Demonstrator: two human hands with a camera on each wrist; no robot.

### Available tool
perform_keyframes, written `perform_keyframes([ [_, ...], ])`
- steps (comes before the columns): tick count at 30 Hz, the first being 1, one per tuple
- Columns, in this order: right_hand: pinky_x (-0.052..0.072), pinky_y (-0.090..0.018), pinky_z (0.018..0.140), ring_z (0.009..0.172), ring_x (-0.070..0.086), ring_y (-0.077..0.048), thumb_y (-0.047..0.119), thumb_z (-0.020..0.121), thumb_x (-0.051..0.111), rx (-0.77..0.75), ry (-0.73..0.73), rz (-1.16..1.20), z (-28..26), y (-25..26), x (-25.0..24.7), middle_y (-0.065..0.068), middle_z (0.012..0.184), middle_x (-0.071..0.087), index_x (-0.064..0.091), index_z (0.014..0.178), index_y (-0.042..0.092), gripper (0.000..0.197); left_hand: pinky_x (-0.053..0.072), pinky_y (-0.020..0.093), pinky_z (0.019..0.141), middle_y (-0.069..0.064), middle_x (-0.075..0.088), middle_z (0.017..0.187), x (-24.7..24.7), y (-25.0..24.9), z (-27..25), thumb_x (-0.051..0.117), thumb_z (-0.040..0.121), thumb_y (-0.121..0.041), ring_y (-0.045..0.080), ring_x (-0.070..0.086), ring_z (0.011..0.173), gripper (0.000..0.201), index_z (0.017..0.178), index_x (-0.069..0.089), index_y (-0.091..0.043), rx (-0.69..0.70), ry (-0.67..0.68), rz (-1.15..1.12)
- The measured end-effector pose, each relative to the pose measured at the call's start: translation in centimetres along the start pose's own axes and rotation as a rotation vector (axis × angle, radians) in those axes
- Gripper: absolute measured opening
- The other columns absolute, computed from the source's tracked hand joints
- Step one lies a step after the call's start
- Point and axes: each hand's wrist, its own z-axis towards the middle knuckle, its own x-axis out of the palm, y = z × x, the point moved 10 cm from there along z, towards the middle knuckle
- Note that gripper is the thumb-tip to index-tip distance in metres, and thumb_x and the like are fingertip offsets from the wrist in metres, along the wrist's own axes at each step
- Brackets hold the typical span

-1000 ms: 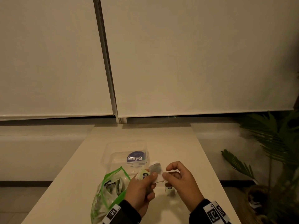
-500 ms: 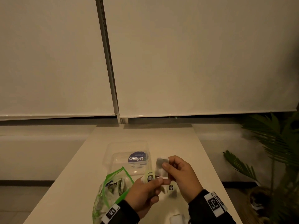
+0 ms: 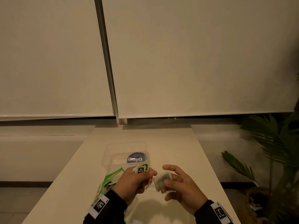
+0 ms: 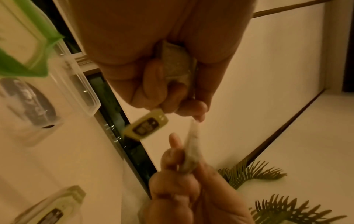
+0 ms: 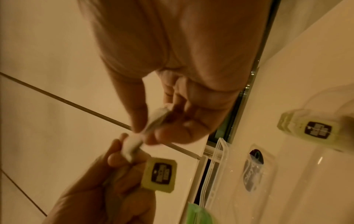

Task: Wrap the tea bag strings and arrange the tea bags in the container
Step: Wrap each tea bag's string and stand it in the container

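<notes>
step: wrapping string, mid-way | left hand [image 3: 135, 181] clenching a tag [image 3: 141, 170] and bag | right hand [image 3: 179, 183] pinching tea bag [image 3: 162, 179] above table [image 3: 169, 143] | container [image 3: 127, 155] holding no visible bags, lying beyond hands | pouch [image 3: 108, 181] waiting, most bags remaining

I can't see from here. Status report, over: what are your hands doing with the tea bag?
Left hand grips paper tag. Right hand pinches tea bag. Container behind, nothing blocking.

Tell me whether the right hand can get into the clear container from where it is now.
Probably yes: the clear container sits open just beyond the right hand, with nothing between, though that hand is pinching a tea bag.
</notes>
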Motion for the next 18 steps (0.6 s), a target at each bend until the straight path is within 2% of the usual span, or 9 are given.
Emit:
perform_keyframes([
  [2,0.042,-0.029,0.048,0.058,0.052,-0.022,0.002,0.067,0.072,-0.001,-0.016,-0.012,0.0,-0.1,0.2,-0.015,0.079,0.063,0.055,0.118,0.004,0.053,0.023,0.02,0.043,0.007,0.05,0.061,0.1,-0.4,0.1,0.072,0.07,-0.02,0.012,0.036,0.049,0.021,0.083,0.073,-0.003,-0.008,0.019,0.034],
  [4,0.038,-0.027,0.049,0.058,0.048,-0.02,0.0,0.066,0.071,-0.043,-0.069,-0.027,0.3,0.2,-0.2,-0.013,0.077,0.062,0.058,0.109,0.0,0.045,0.022,0.02,0.043,0.007,0.049,0.06,0.1,-0.5,0.1,0.071,0.071,-0.02,0.012,0.036,0.049,0.021,0.083,0.072,-0.003,-0.018,0.023,0.04],
  [7,0.048,-0.032,0.062,0.067,0.053,-0.021,-0.012,0.079,0.06,-0.119,-0.154,0.041,0.4,1.3,-1.2,-0.012,0.076,0.06,0.06,0.091,-0.003,0.015,0.022,0.021,0.044,0.006,0.049,0.06,-0.6,0.0,-0.1,0.07,0.071,-0.02,0.012,0.037,0.05,0.021,0.083,0.072,-0.004,-0.039,0.003,0.041],
  [9,0.054,-0.043,0.073,0.068,0.057,-0.023,-0.015,0.086,0.05,-0.126,-0.183,0.098,0.3,1.7,-1.9,-0.013,0.072,0.059,0.063,0.084,-0.003,0.018,0.024,0.021,0.044,0.006,0.051,0.061,-1.0,0.6,-0.4,0.071,0.074,-0.018,0.013,0.039,0.051,0.016,0.083,0.073,-0.005,-0.067,-0.007,0.055],
  [10,0.054,-0.046,0.074,0.067,0.058,-0.025,-0.014,0.088,0.048,-0.126,-0.177,0.107,0.3,1.9,-2.0,-0.015,0.071,0.058,0.064,0.081,-0.002,0.022,0.025,0.021,0.044,0.007,0.052,0.062,-1.2,0.9,-0.5,0.071,0.079,-0.016,0.012,0.04,0.052,0.011,0.083,0.073,-0.005,-0.083,-0.014,0.06],
  [12,0.05,-0.042,0.066,0.062,0.056,-0.028,-0.013,0.088,0.047,-0.119,-0.156,0.05,0.2,2.2,-2.1,-0.019,0.069,0.055,0.068,0.075,0.002,0.029,0.026,0.021,0.043,0.007,0.052,0.064,-1.8,1.3,-0.5,0.066,0.087,-0.009,0.012,0.04,0.052,0.008,0.084,0.073,-0.005,-0.104,-0.046,0.061],
  [14,0.047,-0.037,0.062,0.059,0.056,-0.027,-0.015,0.084,0.047,-0.081,-0.136,-0.136,0.2,1.8,-2.3,-0.02,0.072,0.059,0.069,0.075,0.004,0.03,0.027,0.02,0.041,0.006,0.052,0.063,-2.5,1.1,-0.4,0.065,0.087,-0.008,0.011,0.039,0.05,0.008,0.087,0.071,-0.003,-0.106,-0.084,0.008],
  [16,0.049,-0.034,0.059,0.059,0.059,-0.025,-0.013,0.084,0.05,-0.013,-0.099,-0.299,0.2,0.7,-2.0,-0.017,0.076,0.067,0.068,0.086,0.001,0.023,0.026,0.018,0.037,0.005,0.051,0.063,-2.7,0.7,-0.1,0.066,0.082,-0.01,0.01,0.038,0.049,0.011,0.089,0.068,-0.001,-0.111,-0.092,-0.121],
  [18,0.05,-0.03,0.054,0.058,0.062,-0.025,-0.011,0.085,0.056,0.058,-0.067,-0.346,0.1,-0.8,-1.8,-0.018,0.078,0.07,0.066,0.096,-0.003,0.017,0.023,0.017,0.036,0.004,0.05,0.063,-2.5,0.2,0.2,0.066,0.078,-0.013,0.008,0.037,0.048,0.014,0.086,0.067,-0.002,-0.118,-0.083,-0.234],
])
